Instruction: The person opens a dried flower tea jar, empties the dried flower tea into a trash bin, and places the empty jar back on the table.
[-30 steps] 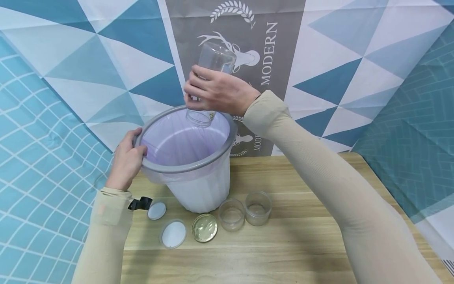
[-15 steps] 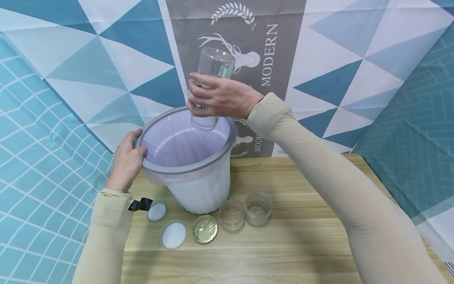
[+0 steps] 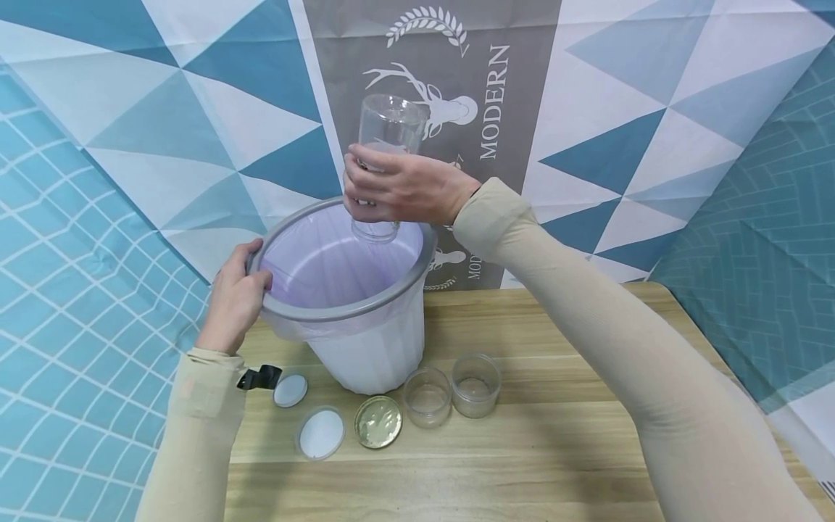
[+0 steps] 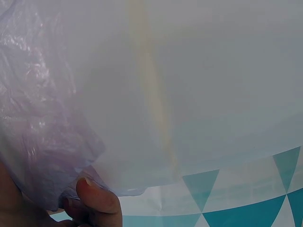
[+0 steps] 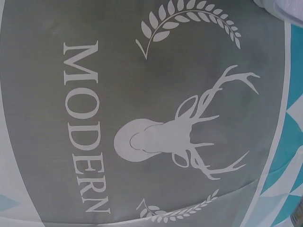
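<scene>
In the head view my right hand (image 3: pixel 407 185) grips a clear jar (image 3: pixel 391 123) round its middle. The jar is upside down, its mouth just inside the top of a white trash bin (image 3: pixel 372 359). My left hand (image 3: pixel 231 304) holds the bin's grey rim (image 3: pixel 333 313) at the left, thumb inside and fingers outside. A pale purple bag (image 3: pixel 313 268) lines the bin and folds over its edge. The left wrist view shows the fingers (image 4: pixel 102 203) of that hand beneath the loose bag (image 4: pixel 38 94). The right wrist view mostly faces the printed backdrop.
In front of the bin on the wooden table (image 3: pixel 457 471) lie a small white lid (image 3: pixel 290 390), a larger white lid (image 3: pixel 321 433) and a gold lid (image 3: pixel 378 422). Two clear open tubs (image 3: pixel 427 397) stand beside them. A patterned backdrop (image 3: pixel 600 130) rises behind.
My right hand and the jar have come down a little, and the jar stands more upright. Small bits visible near its mouth earlier no longer show. The left hand keeps its place.
</scene>
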{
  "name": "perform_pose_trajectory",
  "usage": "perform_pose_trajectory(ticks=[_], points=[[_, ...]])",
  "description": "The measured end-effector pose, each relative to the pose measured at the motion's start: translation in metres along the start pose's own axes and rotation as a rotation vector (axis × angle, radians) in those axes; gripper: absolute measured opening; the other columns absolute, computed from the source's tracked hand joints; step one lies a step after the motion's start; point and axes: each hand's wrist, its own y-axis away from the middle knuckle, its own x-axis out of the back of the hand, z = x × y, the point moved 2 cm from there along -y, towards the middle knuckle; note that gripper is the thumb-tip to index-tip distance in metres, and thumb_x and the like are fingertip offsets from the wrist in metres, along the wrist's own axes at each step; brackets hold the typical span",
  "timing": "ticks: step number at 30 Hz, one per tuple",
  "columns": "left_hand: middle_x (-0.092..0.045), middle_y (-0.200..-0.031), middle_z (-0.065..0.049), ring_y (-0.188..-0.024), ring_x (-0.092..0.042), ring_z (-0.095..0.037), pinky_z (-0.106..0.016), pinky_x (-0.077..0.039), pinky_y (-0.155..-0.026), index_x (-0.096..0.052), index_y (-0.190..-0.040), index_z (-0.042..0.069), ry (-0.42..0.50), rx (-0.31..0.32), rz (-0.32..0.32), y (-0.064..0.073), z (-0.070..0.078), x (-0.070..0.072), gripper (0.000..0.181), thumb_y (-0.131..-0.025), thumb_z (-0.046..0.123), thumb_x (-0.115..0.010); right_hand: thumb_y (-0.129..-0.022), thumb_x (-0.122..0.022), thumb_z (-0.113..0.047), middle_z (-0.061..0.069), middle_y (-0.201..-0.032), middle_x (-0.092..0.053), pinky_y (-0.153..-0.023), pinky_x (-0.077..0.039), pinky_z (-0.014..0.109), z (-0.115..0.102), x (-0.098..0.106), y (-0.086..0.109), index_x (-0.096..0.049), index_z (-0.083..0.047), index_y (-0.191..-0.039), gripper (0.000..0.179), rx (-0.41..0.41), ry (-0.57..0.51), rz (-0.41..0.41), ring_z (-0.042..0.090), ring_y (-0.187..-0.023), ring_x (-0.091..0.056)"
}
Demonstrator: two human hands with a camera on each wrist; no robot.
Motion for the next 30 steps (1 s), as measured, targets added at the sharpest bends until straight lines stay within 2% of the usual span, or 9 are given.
perform_pose_trajectory(ticks=[4, 13, 19, 24, 30], points=[[-0.031, -0.166, -0.024, -0.146, -0.034, -0.046, -0.066, -0.030, -0.117, -0.029, -0.163, 0.005, -0.001, 0.003, -0.002, 0.000, 0.000, -0.001, 0.074, -0.090, 0.001, -0.044, -0.089, -0.054, 0.008, 0.001, -0.124, -0.065, -0.118, -0.041, 0.035, -0.002, 0.001, 0.001, -0.060, -0.023, -0.127, 0.049, 0.004, 0.023, 0.012, 0.020, -0.122, -0.061], [-0.030, -0.167, -0.023, -0.144, -0.036, -0.045, -0.065, -0.032, -0.115, -0.028, -0.163, 0.005, 0.009, 0.007, -0.007, 0.000, 0.001, 0.000, 0.075, -0.090, 0.000, -0.044, -0.090, -0.052, 0.008, 0.003, -0.126, -0.064, -0.120, -0.038, 0.036, -0.005, 0.000, 0.002, -0.059, -0.022, -0.130, 0.050, 0.021, -0.013, -0.008, 0.022, -0.124, -0.060], [-0.031, -0.166, -0.023, -0.145, -0.035, -0.044, -0.065, -0.031, -0.116, -0.029, -0.163, 0.005, 0.015, 0.006, -0.003, 0.000, 0.002, 0.000, 0.076, -0.088, 0.000, -0.045, -0.090, -0.047, 0.014, 0.007, -0.126, -0.066, -0.123, -0.037, 0.039, -0.004, 0.001, 0.005, -0.060, -0.021, -0.129, 0.054, -0.035, -0.113, -0.080, 0.025, -0.126, -0.059], [-0.030, -0.167, -0.022, -0.147, -0.034, -0.046, -0.066, -0.031, -0.117, -0.028, -0.163, 0.006, 0.015, 0.010, -0.002, 0.000, 0.001, 0.000, 0.077, -0.089, 0.000, -0.045, -0.094, -0.040, 0.015, 0.010, -0.123, -0.066, -0.123, -0.036, 0.041, -0.004, 0.004, 0.008, -0.061, -0.018, -0.127, 0.052, -0.190, -0.252, -0.129, 0.028, -0.123, -0.060], [-0.031, -0.165, -0.026, -0.148, -0.031, -0.047, -0.068, -0.029, -0.118, -0.029, -0.164, 0.007, -0.001, -0.012, 0.015, 0.002, -0.001, 0.001, 0.073, -0.093, 0.003, -0.044, -0.101, -0.039, 0.012, 0.011, -0.117, -0.069, -0.116, -0.044, 0.042, -0.009, 0.003, 0.016, -0.069, -0.018, -0.123, 0.047, -0.514, -0.505, -0.208, 0.031, -0.115, -0.063]])
